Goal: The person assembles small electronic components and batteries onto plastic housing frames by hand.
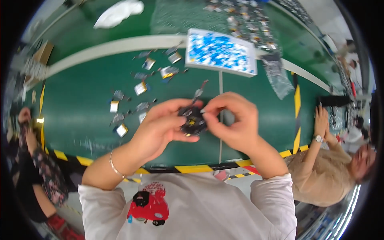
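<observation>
My left hand [158, 124] grips a round black part [193, 124] with small yellow spots, fingers behind it and thumb on its face. From its top a thin dark lead [200, 92] with a reddish tip sticks up. Thumb and forefinger of my right hand [238, 120] pinch together at the part's right edge. A tiny pale bit shows at those fingertips, too small to name. To the left and beyond my left hand lie several silvery flat packs [140, 88] with yellow edges, each beside dark small parts and wires on the green table [76, 104].
A white tray [220, 69] of small blue and white pieces stands beyond my hands. Right of it are clear plastic bags [276, 76]; a white cloth-like item [120, 12] lies far left. Striped tape [194, 169] edges the table. People sit on both sides, a co-worker's hands [321, 122] at right.
</observation>
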The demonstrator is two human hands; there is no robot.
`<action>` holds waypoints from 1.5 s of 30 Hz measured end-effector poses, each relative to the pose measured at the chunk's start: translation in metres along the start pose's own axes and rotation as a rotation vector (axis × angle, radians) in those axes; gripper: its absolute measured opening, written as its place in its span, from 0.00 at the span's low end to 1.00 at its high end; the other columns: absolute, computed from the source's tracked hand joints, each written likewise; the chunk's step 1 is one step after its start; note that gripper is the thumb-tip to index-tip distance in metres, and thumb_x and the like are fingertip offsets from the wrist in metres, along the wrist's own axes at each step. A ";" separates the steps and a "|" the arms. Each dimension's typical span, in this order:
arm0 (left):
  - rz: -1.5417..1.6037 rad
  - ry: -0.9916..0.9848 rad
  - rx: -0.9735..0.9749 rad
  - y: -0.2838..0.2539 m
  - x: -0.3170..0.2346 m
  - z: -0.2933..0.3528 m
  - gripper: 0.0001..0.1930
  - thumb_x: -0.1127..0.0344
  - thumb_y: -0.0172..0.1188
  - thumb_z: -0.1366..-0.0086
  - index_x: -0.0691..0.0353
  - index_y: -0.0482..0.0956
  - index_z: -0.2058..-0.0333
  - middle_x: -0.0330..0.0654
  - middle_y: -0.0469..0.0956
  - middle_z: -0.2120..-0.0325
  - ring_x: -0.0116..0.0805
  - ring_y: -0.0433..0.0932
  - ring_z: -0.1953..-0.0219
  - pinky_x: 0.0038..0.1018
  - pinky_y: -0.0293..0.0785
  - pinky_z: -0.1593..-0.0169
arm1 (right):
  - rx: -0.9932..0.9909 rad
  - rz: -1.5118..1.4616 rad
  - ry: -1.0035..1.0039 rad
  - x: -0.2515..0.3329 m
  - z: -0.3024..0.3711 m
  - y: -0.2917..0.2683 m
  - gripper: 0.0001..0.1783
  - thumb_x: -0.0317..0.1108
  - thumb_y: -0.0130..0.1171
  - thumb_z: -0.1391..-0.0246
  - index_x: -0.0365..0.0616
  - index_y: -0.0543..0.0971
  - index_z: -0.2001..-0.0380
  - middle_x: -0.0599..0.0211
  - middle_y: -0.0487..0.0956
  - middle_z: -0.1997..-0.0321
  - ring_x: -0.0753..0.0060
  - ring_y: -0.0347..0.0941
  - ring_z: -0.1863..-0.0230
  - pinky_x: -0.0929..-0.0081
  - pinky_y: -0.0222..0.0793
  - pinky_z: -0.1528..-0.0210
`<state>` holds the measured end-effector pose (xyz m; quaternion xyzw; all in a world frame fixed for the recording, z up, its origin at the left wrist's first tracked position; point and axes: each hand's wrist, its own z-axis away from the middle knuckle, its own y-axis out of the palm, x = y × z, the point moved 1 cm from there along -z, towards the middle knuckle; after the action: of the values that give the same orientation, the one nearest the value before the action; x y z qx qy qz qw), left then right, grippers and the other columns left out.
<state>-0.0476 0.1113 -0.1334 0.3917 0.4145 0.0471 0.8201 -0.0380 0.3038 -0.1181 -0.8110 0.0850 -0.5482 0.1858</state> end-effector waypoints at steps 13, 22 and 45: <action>-0.089 -0.029 0.088 -0.001 0.004 0.006 0.23 0.73 0.49 0.39 0.69 0.63 0.44 0.45 0.73 0.53 0.33 0.76 0.53 0.36 0.77 0.52 | -0.034 0.293 -0.261 0.001 0.002 0.016 0.10 0.20 0.64 0.68 0.40 0.78 0.76 0.64 0.75 0.72 0.68 0.73 0.73 0.76 0.69 0.73; -0.020 -0.001 0.092 -0.001 0.006 0.006 0.25 0.74 0.51 0.39 0.69 0.60 0.42 0.45 0.73 0.53 0.31 0.75 0.53 0.34 0.75 0.50 | -0.005 0.285 -0.220 0.000 0.002 0.016 0.10 0.16 0.62 0.67 0.36 0.77 0.75 0.59 0.76 0.70 0.68 0.73 0.70 0.77 0.68 0.69; -0.292 0.155 0.148 -0.002 0.014 0.009 0.26 0.85 0.47 0.42 0.70 0.62 0.43 0.44 0.75 0.58 0.24 0.73 0.57 0.20 0.71 0.54 | 0.239 -0.418 0.384 -0.015 -0.006 0.006 0.13 0.16 0.61 0.57 0.40 0.71 0.68 0.70 0.72 0.65 0.81 0.70 0.67 0.82 0.67 0.65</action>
<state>-0.0326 0.1098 -0.1403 0.3816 0.5312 -0.0731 0.7529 -0.0485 0.3026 -0.1309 -0.6647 -0.1153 -0.7241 0.1436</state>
